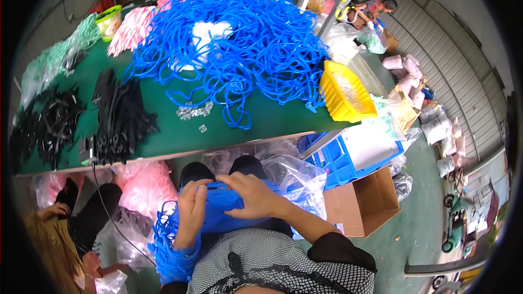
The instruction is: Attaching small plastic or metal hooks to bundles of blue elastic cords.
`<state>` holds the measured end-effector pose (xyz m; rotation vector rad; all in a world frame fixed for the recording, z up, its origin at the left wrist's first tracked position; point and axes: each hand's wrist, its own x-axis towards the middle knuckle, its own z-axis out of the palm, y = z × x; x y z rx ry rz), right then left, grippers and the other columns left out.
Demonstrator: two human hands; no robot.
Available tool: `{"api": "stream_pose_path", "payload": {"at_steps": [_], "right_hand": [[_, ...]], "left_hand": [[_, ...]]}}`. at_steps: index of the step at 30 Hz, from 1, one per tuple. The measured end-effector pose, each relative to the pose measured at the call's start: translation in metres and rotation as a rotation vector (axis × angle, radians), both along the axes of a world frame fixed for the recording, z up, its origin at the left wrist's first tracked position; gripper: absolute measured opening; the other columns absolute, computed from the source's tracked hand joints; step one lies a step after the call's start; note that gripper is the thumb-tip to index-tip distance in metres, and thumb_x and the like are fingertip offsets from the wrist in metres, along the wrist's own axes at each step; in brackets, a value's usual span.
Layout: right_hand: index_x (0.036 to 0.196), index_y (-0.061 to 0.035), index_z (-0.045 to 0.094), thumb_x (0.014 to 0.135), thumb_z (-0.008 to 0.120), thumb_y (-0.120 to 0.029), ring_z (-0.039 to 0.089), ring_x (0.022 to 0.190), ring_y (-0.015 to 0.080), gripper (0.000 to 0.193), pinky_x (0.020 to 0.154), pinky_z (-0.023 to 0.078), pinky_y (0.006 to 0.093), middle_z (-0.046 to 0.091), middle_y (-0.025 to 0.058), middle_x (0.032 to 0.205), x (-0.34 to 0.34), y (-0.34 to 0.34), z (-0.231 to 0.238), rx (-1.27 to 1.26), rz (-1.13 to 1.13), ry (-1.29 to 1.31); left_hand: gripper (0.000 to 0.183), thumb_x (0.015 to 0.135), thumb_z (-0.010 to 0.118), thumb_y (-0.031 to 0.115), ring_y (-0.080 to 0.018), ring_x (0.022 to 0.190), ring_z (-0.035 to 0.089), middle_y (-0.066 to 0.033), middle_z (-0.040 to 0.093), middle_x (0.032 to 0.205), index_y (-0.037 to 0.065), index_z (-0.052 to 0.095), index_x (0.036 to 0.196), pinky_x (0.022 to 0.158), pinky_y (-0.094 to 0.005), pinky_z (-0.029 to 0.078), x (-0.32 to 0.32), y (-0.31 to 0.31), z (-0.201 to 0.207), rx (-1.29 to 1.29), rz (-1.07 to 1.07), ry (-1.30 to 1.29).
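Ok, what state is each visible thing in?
Left hand: fingers extended, grip unclear
Right hand: thumb and fingers spread
Blue cords by left hand: bunched
Blue cord heap: tangled
Black straps: bunched
Metal pieces: scattered loosely
Yellow bin: open, contents showing
Cardboard box: open

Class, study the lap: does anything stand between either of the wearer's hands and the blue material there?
Nothing visible does. The left hand and right hand are right at the blue material, on opposite sides of it.
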<state>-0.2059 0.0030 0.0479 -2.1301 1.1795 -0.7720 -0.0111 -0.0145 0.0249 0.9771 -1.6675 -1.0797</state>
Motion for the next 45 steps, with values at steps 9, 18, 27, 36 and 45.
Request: {"api": "stream_pose_path", "payload": {"at_steps": [9, 18, 27, 36, 45], "right_hand": [[0.121, 0.0008, 0.043, 0.070, 0.066, -0.021, 0.055, 0.091, 0.0307, 0.060, 0.074, 0.043, 0.0402, 0.055, 0.0157, 0.099, 0.030, -0.002, -0.004, -0.284, -0.149, 0.105], [0.100, -0.0036, 0.051, 0.068, 0.069, -0.021, 0.056, 0.078, 0.0313, 0.041, 0.064, 0.045, 0.0393, 0.054, 0.0126, 0.088, 0.010, -0.005, 0.015, -0.279, -0.033, 0.088], [0.097, -0.0056, 0.055, 0.066, 0.073, -0.014, 0.055, 0.074, 0.0150, 0.037, 0.064, 0.044, 0.0269, 0.052, 0.0044, 0.086, -0.028, -0.024, 0.046, 0.077, 0.058, -0.137], [0.087, -0.0031, 0.058, 0.063, 0.072, -0.013, 0.045, 0.062, 0.0145, 0.029, 0.056, 0.037, 0.0276, 0.046, 0.0042, 0.072, -0.045, -0.035, 0.029, 0.153, 0.128, -0.047], [0.079, -0.0004, 0.064, 0.073, 0.067, -0.017, 0.043, 0.062, 0.0085, 0.017, 0.053, 0.030, 0.0237, 0.045, 0.0015, 0.069, -0.044, -0.028, 0.024, 0.491, 0.086, -0.141]], "left_hand": [[0.020, 0.092, 0.047, 0.012, -0.0299, 0.075, 0.056, -0.0163, 0.055, 0.082, -0.004, 0.060, 0.095, 0.066, -0.0362, 0.043, -0.023, 0.006, -0.006, -0.097, 0.120, -0.095], [0.026, 0.092, 0.046, 0.018, -0.0198, 0.076, 0.053, -0.0097, 0.055, 0.082, -0.003, 0.057, 0.080, 0.070, -0.0298, 0.042, 0.009, 0.000, -0.001, 0.020, 0.225, 0.001], [0.034, 0.092, 0.050, 0.027, -0.0126, 0.094, 0.054, -0.0068, 0.063, 0.100, -0.003, 0.061, 0.104, 0.080, -0.0262, 0.042, -0.015, -0.030, -0.007, 0.431, -0.433, 0.383], [0.021, 0.089, 0.057, 0.022, -0.0092, 0.071, 0.052, -0.0016, 0.058, 0.076, 0.002, 0.061, 0.083, 0.062, -0.0233, 0.042, -0.002, -0.025, 0.002, 0.572, -0.477, 0.420], [0.014, 0.081, 0.067, 0.014, -0.0077, 0.067, 0.054, -0.0014, 0.058, 0.071, 0.001, 0.064, 0.077, 0.058, -0.0229, 0.041, -0.003, -0.018, 0.002, 0.285, -0.319, 0.164]]}}
